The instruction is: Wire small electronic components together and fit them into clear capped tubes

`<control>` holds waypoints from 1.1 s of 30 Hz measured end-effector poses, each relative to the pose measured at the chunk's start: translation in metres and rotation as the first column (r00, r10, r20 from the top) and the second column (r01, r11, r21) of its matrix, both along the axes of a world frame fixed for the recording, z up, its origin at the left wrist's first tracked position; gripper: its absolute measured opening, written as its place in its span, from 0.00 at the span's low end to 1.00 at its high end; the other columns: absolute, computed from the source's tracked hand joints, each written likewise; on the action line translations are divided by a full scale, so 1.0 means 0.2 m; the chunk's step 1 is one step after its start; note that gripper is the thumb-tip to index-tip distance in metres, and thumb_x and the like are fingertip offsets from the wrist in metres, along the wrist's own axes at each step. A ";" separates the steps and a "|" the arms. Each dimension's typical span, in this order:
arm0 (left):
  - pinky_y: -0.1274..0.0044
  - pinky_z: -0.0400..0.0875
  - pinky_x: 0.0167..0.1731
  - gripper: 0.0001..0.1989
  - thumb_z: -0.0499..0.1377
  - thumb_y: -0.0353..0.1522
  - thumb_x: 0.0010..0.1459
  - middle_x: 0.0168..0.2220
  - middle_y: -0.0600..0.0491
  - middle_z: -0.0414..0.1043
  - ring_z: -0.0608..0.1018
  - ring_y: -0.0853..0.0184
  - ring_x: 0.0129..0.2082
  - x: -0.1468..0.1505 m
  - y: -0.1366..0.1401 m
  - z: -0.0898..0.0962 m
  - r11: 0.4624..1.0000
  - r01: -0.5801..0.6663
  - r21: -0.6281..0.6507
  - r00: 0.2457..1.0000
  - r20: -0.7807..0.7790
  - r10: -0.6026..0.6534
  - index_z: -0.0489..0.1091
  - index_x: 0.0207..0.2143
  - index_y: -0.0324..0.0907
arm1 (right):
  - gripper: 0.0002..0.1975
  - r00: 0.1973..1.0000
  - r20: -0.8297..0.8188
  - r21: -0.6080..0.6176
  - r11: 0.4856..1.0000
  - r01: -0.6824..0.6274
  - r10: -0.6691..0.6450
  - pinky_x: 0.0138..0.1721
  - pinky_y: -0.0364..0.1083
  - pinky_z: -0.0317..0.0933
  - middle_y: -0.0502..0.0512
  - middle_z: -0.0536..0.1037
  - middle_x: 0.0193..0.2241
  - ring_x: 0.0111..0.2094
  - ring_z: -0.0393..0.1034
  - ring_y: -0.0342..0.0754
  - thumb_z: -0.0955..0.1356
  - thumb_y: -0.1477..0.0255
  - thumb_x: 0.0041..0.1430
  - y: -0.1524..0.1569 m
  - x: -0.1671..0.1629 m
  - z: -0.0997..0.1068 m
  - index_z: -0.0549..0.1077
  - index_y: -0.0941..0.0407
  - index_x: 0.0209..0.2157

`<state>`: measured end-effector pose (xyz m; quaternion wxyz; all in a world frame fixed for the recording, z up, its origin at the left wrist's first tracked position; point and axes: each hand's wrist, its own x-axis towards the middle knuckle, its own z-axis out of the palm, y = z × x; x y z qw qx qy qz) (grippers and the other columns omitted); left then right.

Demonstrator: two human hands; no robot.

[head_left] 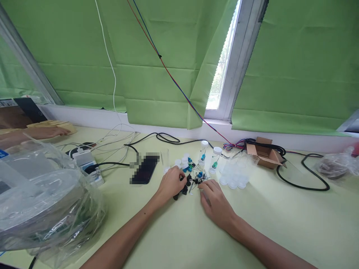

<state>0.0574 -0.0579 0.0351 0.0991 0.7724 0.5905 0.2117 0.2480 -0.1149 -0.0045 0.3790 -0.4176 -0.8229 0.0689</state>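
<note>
My left hand (171,184) is closed, fingertips pinched together at the left side of a small pile; what they hold is hidden. Across from it, my right hand (215,201) has bent fingers resting at the pile's near right edge, its thumb apart. Between them lie several small black parts (184,189), thin metal pins and an L-shaped metal piece (191,191). Blue parts (200,174) on metal stems sit just behind. Two clear tubes with white caps, a left tube (203,153) and a right tube (215,160), stand upright with blue and green parts inside.
White caps (182,161) lie behind my left hand, clear round containers (234,180) to the right. A dark phone (146,170), power strip (91,168) and bagged spool (42,198) are left. Cables and an open cardboard box (263,153) line the back. Another person's hand (57,131) is far left.
</note>
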 end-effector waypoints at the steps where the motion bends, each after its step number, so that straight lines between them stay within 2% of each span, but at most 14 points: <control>1: 0.76 0.63 0.31 0.10 0.55 0.32 0.55 0.35 0.48 0.76 0.76 0.61 0.36 0.00 0.00 0.00 1.000 -0.006 -0.007 1.000 0.007 0.006 0.77 0.28 0.41 | 0.13 1.000 0.002 0.000 1.000 0.000 0.000 0.42 0.55 0.64 0.59 0.72 0.39 0.43 0.64 0.55 0.61 0.84 0.60 0.00 0.00 0.00 0.68 0.55 0.42; 7: 0.77 0.62 0.28 0.08 0.57 0.31 0.52 0.30 0.49 0.78 0.77 0.62 0.33 0.02 0.01 0.01 0.996 -0.056 -0.076 0.998 0.030 0.058 0.77 0.27 0.43 | 0.13 1.000 -0.002 -0.008 1.000 0.002 -0.002 0.42 0.55 0.64 0.59 0.72 0.39 0.43 0.64 0.55 0.61 0.84 0.60 0.00 0.00 0.00 0.69 0.55 0.42; 17: 0.77 0.59 0.25 0.05 0.59 0.29 0.49 0.28 0.51 0.78 0.77 0.63 0.31 0.03 0.02 0.00 0.990 -0.093 -0.101 0.995 0.030 0.097 0.76 0.25 0.43 | 0.13 1.000 0.011 0.008 1.000 0.006 -0.006 0.41 0.54 0.64 0.58 0.73 0.38 0.42 0.65 0.55 0.61 0.84 0.60 0.00 0.00 0.00 0.69 0.54 0.41; 26: 0.77 0.58 0.26 0.06 0.58 0.28 0.51 0.31 0.50 0.77 0.76 0.64 0.32 0.03 0.03 -0.03 0.994 -0.099 -0.047 0.992 0.073 0.102 0.74 0.26 0.41 | 0.12 1.000 0.008 -0.007 1.000 0.001 -0.001 0.41 0.54 0.64 0.58 0.73 0.39 0.42 0.65 0.55 0.61 0.84 0.60 0.01 0.00 0.00 0.69 0.55 0.41; 33: 0.76 0.61 0.28 0.09 0.55 0.30 0.55 0.32 0.50 0.75 0.75 0.64 0.32 0.04 0.01 0.00 0.996 -0.086 0.019 0.990 0.114 0.083 0.75 0.27 0.42 | 0.12 1.000 0.002 -0.005 1.000 0.005 -0.005 0.41 0.54 0.64 0.58 0.73 0.38 0.42 0.65 0.55 0.61 0.83 0.61 0.00 0.00 0.00 0.69 0.54 0.40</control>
